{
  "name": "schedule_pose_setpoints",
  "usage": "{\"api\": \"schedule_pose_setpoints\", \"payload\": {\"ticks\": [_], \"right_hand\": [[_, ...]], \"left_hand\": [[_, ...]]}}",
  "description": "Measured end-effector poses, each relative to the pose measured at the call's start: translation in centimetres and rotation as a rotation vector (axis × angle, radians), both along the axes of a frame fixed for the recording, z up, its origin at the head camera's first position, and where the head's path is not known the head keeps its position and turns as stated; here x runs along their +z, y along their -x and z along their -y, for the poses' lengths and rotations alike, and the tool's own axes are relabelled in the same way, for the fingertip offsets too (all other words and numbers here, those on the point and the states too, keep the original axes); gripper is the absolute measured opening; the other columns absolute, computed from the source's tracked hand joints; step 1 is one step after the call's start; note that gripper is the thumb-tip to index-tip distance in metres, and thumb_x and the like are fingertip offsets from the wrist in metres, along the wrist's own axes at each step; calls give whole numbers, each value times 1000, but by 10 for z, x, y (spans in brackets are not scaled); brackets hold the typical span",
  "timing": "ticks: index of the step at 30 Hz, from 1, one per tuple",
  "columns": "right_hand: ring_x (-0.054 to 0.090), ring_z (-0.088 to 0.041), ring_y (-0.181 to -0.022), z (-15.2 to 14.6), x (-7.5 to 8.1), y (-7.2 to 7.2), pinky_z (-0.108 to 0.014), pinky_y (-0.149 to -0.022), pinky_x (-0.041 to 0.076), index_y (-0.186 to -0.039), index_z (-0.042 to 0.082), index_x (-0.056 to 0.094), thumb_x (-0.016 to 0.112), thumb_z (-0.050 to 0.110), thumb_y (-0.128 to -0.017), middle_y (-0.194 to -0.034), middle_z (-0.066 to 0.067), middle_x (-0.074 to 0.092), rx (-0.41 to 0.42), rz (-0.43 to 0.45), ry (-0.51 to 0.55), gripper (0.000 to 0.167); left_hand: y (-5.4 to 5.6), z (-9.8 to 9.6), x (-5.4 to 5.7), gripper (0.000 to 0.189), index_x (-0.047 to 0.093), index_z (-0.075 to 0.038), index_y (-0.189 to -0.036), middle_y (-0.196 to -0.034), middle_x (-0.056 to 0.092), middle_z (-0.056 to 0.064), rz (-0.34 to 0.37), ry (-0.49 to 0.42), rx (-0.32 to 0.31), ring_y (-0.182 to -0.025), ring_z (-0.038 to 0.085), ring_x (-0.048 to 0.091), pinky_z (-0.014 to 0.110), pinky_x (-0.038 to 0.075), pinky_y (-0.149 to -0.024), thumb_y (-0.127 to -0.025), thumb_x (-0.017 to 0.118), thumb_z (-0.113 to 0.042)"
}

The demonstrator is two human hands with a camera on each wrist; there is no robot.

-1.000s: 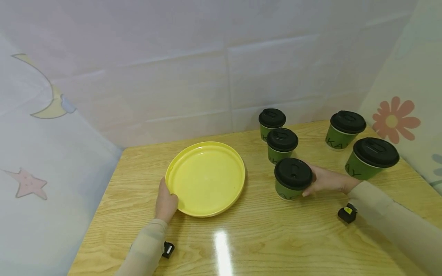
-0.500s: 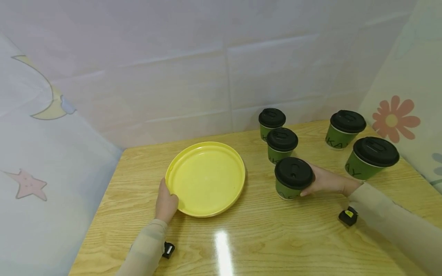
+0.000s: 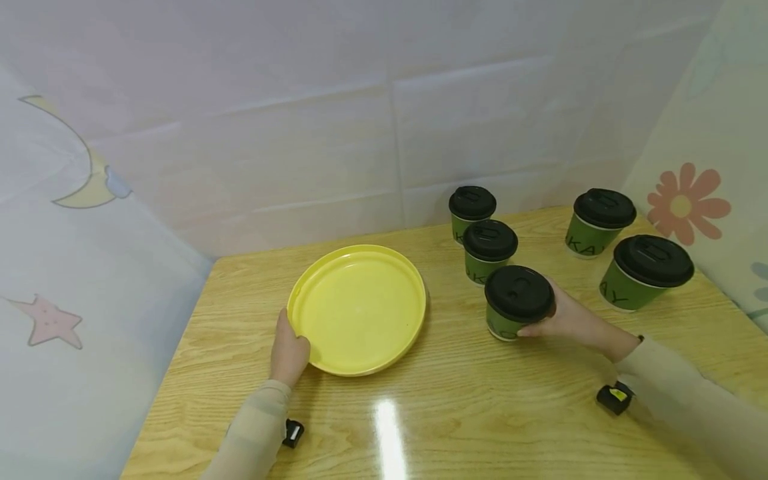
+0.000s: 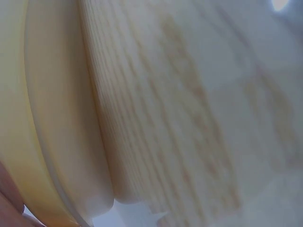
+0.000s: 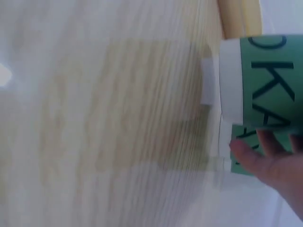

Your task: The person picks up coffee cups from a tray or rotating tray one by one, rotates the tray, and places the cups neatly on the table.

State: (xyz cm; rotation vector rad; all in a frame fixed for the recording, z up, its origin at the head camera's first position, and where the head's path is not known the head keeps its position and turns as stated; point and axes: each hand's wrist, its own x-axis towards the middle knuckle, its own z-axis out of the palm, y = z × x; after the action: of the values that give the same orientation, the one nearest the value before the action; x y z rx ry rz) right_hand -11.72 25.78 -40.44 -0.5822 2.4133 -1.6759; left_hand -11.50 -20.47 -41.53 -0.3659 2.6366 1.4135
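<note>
A round yellow tray (image 3: pixel 360 310) with a raised rim lies on the wooden table. My left hand (image 3: pixel 289 352) grips its near-left edge, thumb over the rim; in the left wrist view the tray's side (image 4: pixel 61 113) fills the left, and only a bit of the fingers shows. My right hand (image 3: pixel 567 320) holds a green paper cup (image 3: pixel 505 325) with a black lid from its right side. In the right wrist view that lettered cup (image 5: pixel 270 85) appears slightly above the tabletop, thumb and fingers against its side. Part of the hand is hidden behind the cup in the head view.
Two more lidded green cups, a nearer one (image 3: pixel 489 250) and a farther one (image 3: pixel 472 210), stand behind the held cup. Another pair, a back cup (image 3: pixel 594 230) and a front cup (image 3: pixel 642 277), stands at the right. A pale wall cloth (image 3: pixel 300 133) borders the table (image 3: pixel 468 413).
The cup in my right hand has shifted slightly right and away from me, and seems raised a little. My left hand and the tray have stayed in place.
</note>
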Motion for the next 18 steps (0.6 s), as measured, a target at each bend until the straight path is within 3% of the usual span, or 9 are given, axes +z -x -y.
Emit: {"api": "schedule_pose_setpoints", "payload": {"ticks": [8,13,14,18], "right_hand": [[49,7,-111,11,0,-7,-9,-91,38,-138,9,45,81,-12,-68,-123,23,51,-110,-136,54,82],[53,5,-105,16,-2,-12,-11,-89,41,-133,8,50,82,-9,-70,-116,22,56,-184,-123,46,73],[51,6,-105,17,-2,-14,-17,-92,42,-134,5,48,82,-7,-71,-120,16,56,-210,-105,29,73],[46,8,-105,21,-1,-21,-19,-90,41,-138,-4,38,82,-1,-74,-129,-3,50,-310,-76,-26,78]], "left_hand": [[0,1,-1,75,-8,5,-152,-158,1,28,-11,-9,0,-144,43,10,54,14,-116,-87,30,12],[0,1,-1,75,-8,5,-151,-158,1,28,-2,-9,0,-143,44,10,54,14,-116,-87,30,12],[0,1,-1,75,-8,5,-151,-158,1,28,0,-11,0,-144,44,10,54,14,-116,-87,30,12],[0,1,-2,76,-8,6,-151,-158,1,28,-2,-15,3,-143,44,10,54,14,-116,-86,30,12]]}}
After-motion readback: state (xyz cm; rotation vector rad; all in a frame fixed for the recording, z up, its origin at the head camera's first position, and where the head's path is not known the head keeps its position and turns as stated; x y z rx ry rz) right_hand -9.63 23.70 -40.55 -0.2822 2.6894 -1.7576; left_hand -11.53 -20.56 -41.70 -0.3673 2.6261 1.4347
